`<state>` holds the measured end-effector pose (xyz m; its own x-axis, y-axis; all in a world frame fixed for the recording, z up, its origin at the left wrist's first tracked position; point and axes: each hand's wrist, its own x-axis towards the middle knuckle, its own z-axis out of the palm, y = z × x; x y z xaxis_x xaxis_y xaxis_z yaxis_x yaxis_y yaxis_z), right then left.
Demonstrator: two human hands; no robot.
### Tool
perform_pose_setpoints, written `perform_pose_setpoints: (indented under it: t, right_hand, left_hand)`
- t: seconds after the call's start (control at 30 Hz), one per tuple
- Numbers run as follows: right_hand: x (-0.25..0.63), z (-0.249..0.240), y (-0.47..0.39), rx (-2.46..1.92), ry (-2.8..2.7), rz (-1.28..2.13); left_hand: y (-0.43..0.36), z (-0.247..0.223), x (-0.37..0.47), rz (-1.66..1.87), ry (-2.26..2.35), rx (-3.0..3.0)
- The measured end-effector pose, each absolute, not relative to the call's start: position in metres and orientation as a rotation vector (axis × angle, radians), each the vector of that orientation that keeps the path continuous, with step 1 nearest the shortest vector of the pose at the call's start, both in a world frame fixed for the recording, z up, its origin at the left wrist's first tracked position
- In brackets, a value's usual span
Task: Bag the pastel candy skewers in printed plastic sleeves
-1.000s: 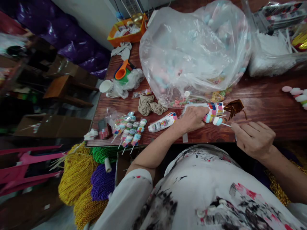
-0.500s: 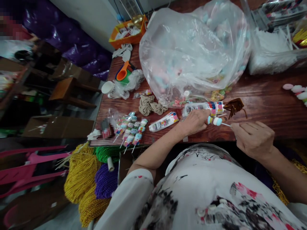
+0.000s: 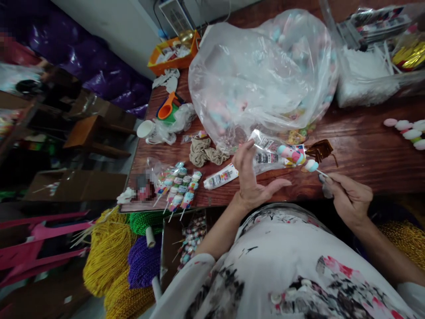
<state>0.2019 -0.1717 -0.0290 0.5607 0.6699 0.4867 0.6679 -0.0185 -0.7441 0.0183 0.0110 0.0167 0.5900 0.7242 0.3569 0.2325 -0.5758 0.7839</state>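
My right hand (image 3: 350,197) pinches the white stick of a marshmallow skewer (image 3: 295,157), which points up and left above the table edge. Pink, blue, white and yellow pieces show along it. A clear printed wrapper (image 3: 264,141) extends from its far end. Beside that end, my left hand (image 3: 249,177) is open, thumb stretched away from the fingers; whether its fingertips touch the wrapper I cannot tell. Beneath the skewer lies a stack of printed wrappers (image 3: 265,161), with brown foil strips (image 3: 320,150) at its right. Another printed wrapper pack (image 3: 221,176) lies left of my hand.
Several wrapped marshmallow skewers (image 3: 182,186) lie at the table's left. A large clear bag of marshmallows (image 3: 262,71) fills the back. White sticks (image 3: 365,71) sit at the back right, unwrapped marshmallow skewers (image 3: 411,133) at the right edge. Below the table stands a box (image 3: 169,248) holding skewers.
My left hand has come off the marshmallows, shifted left and opened. The skewer now shows its whole row of pieces with a clear wrapper at its far end. My right hand still holds the stick.
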Motion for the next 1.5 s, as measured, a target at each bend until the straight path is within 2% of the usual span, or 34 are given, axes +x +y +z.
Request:
perform_pose_setpoints:
  t: [0.1,0.2,0.33,0.63,0.73,0.9,1.0,1.13,1.33,1.5]
  right_hand:
    - [0.188,-0.035,-0.166,-1.667,-1.177,-0.14]
    - [0.176,-0.032,-0.157,-1.607,-1.459,-0.332]
    - [0.168,-0.026,-0.149,-1.579,-1.625,-0.44]
    - [0.162,-0.033,-0.151,-1.619,-1.658,-0.345]
    - [0.157,-0.036,-0.149,-1.644,-1.617,-0.22]
    - [0.15,-0.038,-0.154,-1.604,-1.142,0.451]
    - [0.148,-0.038,-0.16,-1.576,-0.954,0.63]
    - [0.145,-0.041,-0.164,-1.604,-1.071,0.492]
    - [0.148,-0.044,-0.159,-1.602,-1.577,-0.167]
    - [0.154,-0.046,-0.154,-1.643,-1.657,-0.348]
  left_hand:
    - [0.002,0.001,0.026,0.83,0.724,1.47]
    - [0.011,-0.001,0.042,0.685,0.701,1.136]
    - [0.034,0.011,0.054,0.734,0.788,1.047]
    - [0.037,0.01,0.055,0.749,0.874,1.136]
    - [0.035,0.007,0.057,0.727,0.878,1.092]
    - [0.037,0.006,0.054,0.739,0.92,1.071]
    - [0.039,0.007,0.051,0.805,0.932,1.02]
    - [0.036,0.009,0.053,0.81,0.898,0.985]
    - [0.028,0.008,0.058,0.788,0.929,1.031]
    - [0.025,0.004,0.058,0.783,0.815,0.985]
